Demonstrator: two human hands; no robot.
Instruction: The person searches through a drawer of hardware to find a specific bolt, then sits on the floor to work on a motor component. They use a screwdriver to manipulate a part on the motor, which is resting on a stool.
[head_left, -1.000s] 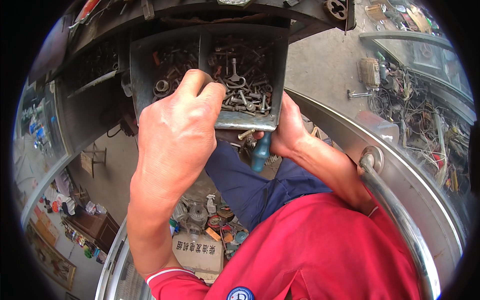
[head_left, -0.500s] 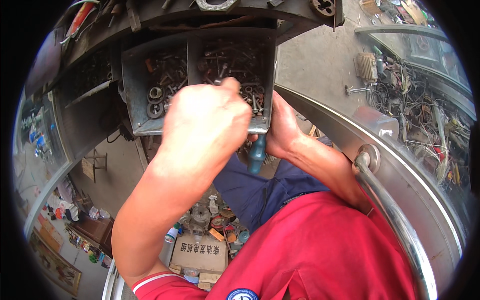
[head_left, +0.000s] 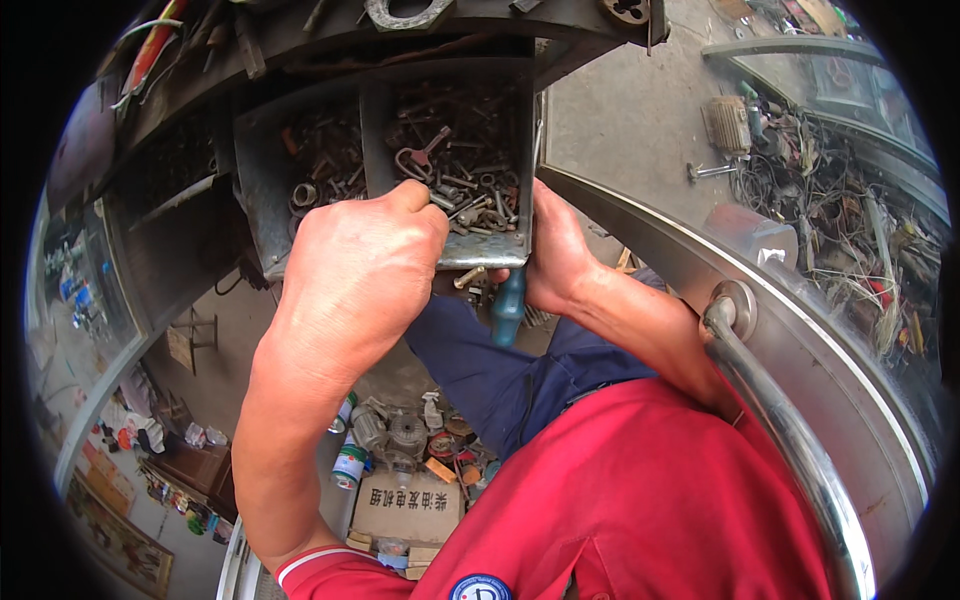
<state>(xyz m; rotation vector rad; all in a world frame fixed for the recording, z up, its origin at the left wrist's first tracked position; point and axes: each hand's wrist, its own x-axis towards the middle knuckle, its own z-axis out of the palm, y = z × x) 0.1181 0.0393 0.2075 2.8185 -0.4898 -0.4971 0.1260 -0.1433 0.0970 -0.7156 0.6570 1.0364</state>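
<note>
A grey metal drawer (head_left: pixel 485 250) with two compartments is full of loose bolts, nuts and other small hardware. Over its front edge my left hand (head_left: pixel 360 265) reaches in, fingers curled at the right compartment; whatever they pinch is hidden. A reddish ring-ended metal piece (head_left: pixel 425 152) lies on the bolts just beyond the fingertips. My right hand (head_left: pixel 562 255) is at the drawer's right side, closed around a tool with a blue handle (head_left: pixel 508 308); its fingers are partly hidden beneath the drawer. Beside those fingers, a brassy bolt (head_left: pixel 468 277) shows below the front edge.
Above the drawer is a dark workbench edge (head_left: pixel 560 50) with a large nut (head_left: pixel 408 12) and a round die (head_left: pixel 626 10). To the right stands a metal door frame with a chrome handle (head_left: pixel 790 440). Tangled wires (head_left: pixel 850 240) and a cardboard box (head_left: pixel 405 508) lie on the floor.
My left hand has drawn back a little to the left and nearer me, uncovering the ring-ended piece and the brassy bolt. The right hand keeps its place by the drawer. The view has shifted slightly.
</note>
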